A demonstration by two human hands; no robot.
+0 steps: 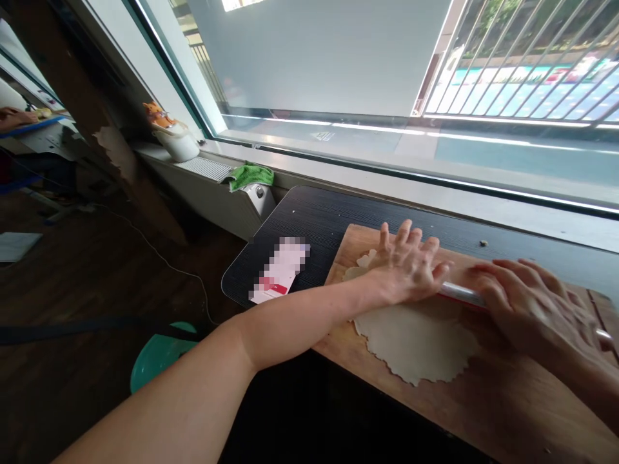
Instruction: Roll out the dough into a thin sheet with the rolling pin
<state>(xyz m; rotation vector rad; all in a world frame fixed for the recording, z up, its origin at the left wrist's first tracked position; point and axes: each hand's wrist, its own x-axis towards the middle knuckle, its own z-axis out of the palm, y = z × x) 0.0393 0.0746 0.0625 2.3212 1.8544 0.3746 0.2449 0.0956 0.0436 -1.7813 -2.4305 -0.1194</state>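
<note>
A thin, uneven sheet of dough (pixel 416 341) with ragged edges lies on a wooden board (pixel 488 412). Across its upper part runs a slim, shiny, clear-looking rolling pin (pixel 461 294), visible between my hands and again past the right one. My left hand (pixel 409 264) lies palm down over the pin's left end, fingers spread and pointing away from me. Over the right part of the pin rests my right hand (pixel 532 303), flat with fingers stretched out. The palms hide much of the pin and the dough under it.
The board lies on a dark table (pixel 314 206) beside a window. Left of the board is a phone (pixel 280 270) with a blurred screen. A green cloth (pixel 251 175) and a white pot (pixel 178 143) sit on the radiator. Below stands a green stool or bin (pixel 157 361).
</note>
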